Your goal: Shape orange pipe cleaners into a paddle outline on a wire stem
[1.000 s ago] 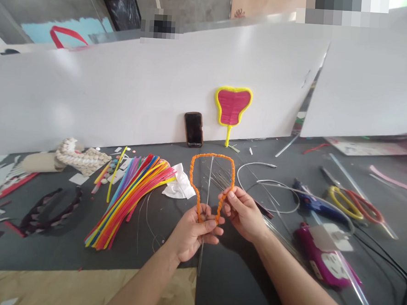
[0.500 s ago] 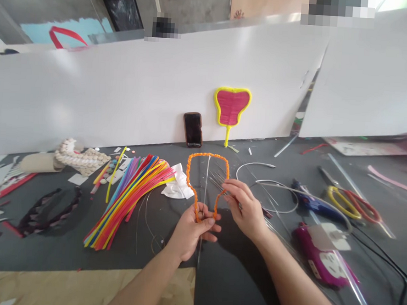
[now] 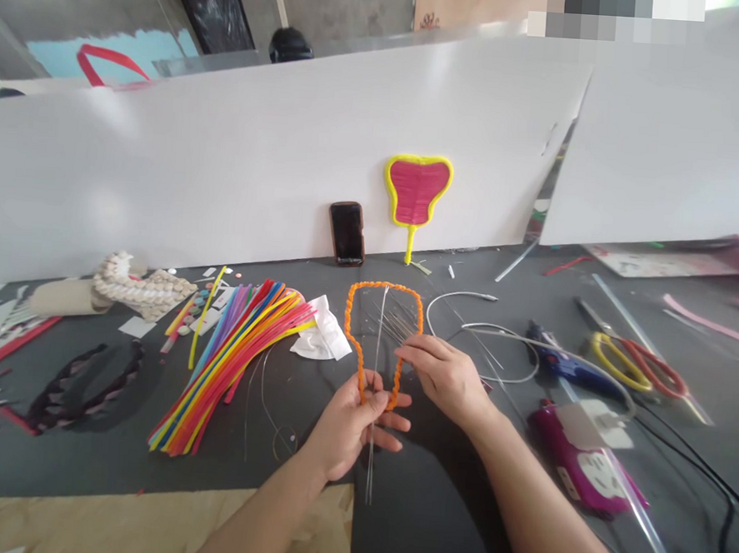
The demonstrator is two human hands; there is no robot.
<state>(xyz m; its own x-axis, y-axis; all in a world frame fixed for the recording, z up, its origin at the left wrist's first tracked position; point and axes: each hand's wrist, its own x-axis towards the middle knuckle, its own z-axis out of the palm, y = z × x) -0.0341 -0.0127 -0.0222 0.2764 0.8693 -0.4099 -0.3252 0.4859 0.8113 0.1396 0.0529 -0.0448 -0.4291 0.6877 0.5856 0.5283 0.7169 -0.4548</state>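
Note:
An orange twisted pipe-cleaner frame (image 3: 350, 309), bent to a fan-like outline, is upright between my hands. My left hand (image 3: 357, 426) pinches its narrow bottom between thumb and fingers, the other fingers spread beneath. Thin metal wires (image 3: 370, 468) run down the middle of the frame, from its top edge past my left hand. My right hand (image 3: 444, 373) has its fingertips closed on the frame's right side, at the inward bend. Behind the frame, several loose wires (image 3: 397, 324) lie on the table. A finished-looking pink fan with a yellow rim (image 3: 418, 192) leans on the white board.
A phone (image 3: 347, 233) leans against the white board (image 3: 257, 161). Left lies a bundle of coloured pipe cleaners (image 3: 232, 368) beside a crumpled white tissue (image 3: 322, 332). To the right are a blue glue gun (image 3: 564, 363), scissors (image 3: 643, 364) and a purple power strip (image 3: 583, 465) with cords.
The orange frame has shifted slightly right and turned, its right side now bent more evenly. My right fingers have moved slightly lower and left along it. The central wires now show as separate strands.

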